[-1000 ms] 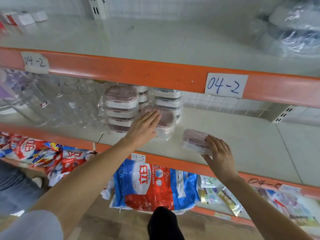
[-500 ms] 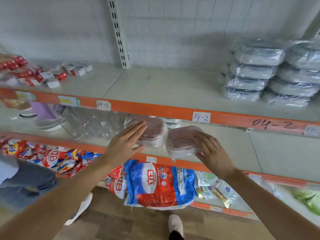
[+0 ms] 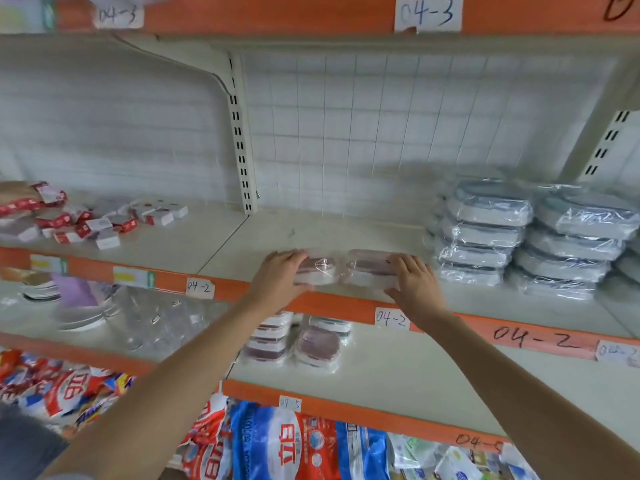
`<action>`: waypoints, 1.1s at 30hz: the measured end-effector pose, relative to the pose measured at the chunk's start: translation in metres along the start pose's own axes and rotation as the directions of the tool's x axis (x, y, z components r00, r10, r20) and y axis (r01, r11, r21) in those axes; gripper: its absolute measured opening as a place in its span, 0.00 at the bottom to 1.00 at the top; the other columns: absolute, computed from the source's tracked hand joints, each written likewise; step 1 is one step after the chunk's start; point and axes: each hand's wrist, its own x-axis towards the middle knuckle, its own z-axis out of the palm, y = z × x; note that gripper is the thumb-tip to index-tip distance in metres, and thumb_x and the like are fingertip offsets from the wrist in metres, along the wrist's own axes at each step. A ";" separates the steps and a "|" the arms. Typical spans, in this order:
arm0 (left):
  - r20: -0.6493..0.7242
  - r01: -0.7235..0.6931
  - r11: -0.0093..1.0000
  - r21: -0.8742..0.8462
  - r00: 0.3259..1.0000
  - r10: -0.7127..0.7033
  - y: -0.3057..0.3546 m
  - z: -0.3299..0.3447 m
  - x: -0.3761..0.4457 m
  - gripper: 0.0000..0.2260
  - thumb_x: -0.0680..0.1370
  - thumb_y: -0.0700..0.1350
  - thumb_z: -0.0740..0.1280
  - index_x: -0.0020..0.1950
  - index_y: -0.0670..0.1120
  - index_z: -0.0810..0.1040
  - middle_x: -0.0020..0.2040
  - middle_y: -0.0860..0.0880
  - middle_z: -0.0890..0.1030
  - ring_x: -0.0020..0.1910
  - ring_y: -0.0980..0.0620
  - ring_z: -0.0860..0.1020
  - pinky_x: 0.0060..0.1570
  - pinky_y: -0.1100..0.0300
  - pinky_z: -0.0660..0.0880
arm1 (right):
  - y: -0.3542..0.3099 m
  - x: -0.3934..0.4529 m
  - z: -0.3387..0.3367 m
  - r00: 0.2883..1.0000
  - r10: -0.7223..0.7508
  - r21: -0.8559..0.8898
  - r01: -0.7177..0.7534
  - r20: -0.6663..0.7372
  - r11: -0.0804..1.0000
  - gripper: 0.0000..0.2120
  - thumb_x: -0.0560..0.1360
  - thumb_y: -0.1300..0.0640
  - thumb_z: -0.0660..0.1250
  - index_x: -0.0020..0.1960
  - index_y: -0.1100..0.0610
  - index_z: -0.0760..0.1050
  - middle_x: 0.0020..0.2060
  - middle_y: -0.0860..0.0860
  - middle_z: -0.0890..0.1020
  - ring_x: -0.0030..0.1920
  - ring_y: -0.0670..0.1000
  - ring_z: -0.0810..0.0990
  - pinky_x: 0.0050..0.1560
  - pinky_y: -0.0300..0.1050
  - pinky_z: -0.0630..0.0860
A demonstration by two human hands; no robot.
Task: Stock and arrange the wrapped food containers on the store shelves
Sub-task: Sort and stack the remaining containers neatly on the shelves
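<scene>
While both hands are setting two pink wrapped containers on the shelf edge labelled 04-2, the left hand (image 3: 277,275) is cupping the left container (image 3: 317,270) and the right hand (image 3: 414,284) is pressing its fingers round the right container (image 3: 367,268). A second ago both packs were on the shelf below; they are now one level up, so stocking is advancing. Both arms are reaching up and forward. Right of the containers, grey wrapped stacks (image 3: 485,233) are sitting; below them, more pink containers (image 3: 317,344) are waiting.

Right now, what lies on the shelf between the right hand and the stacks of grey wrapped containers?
Nothing: the head view shows bare shelf between the right hand and the grey stacks.
</scene>
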 end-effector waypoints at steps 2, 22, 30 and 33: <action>0.043 -0.003 1.000 0.018 0.999 0.003 -0.002 0.014 0.018 0.29 0.71 0.51 0.74 0.69 0.45 0.71 0.67 0.49 0.75 0.66 0.50 0.71 0.70 0.54 0.63 | 0.012 0.017 0.009 0.999 -0.012 -0.055 0.014 0.037 0.998 0.26 0.72 0.54 0.70 0.67 0.57 0.67 0.65 0.51 0.70 0.66 0.53 0.66 0.63 0.42 0.58; 0.044 0.276 0.887 -0.370 0.959 -0.280 -0.053 0.031 0.147 0.44 0.61 0.57 0.79 0.72 0.50 0.64 0.64 0.49 0.64 0.66 0.49 0.63 0.63 0.61 0.60 | 0.054 0.146 0.046 0.863 0.042 0.168 -0.146 0.503 0.975 0.45 0.69 0.44 0.72 0.77 0.48 0.50 0.76 0.55 0.48 0.76 0.56 0.45 0.74 0.50 0.50; 0.294 0.094 0.939 -0.330 0.956 0.007 0.008 0.061 0.193 0.43 0.63 0.57 0.78 0.73 0.48 0.61 0.65 0.48 0.61 0.66 0.47 0.59 0.66 0.58 0.62 | 0.053 0.181 0.006 0.829 0.033 0.184 -0.163 0.559 0.969 0.46 0.71 0.60 0.68 0.77 0.52 0.39 0.76 0.50 0.40 0.76 0.51 0.42 0.73 0.46 0.50; 0.341 0.078 0.926 -0.370 0.938 0.058 0.002 0.067 0.194 0.46 0.64 0.52 0.78 0.75 0.49 0.56 0.68 0.48 0.53 0.71 0.47 0.53 0.70 0.57 0.60 | 0.054 0.177 0.011 0.829 0.002 0.060 -0.043 0.560 0.997 0.43 0.73 0.55 0.68 0.77 0.54 0.44 0.77 0.52 0.44 0.76 0.51 0.44 0.72 0.43 0.48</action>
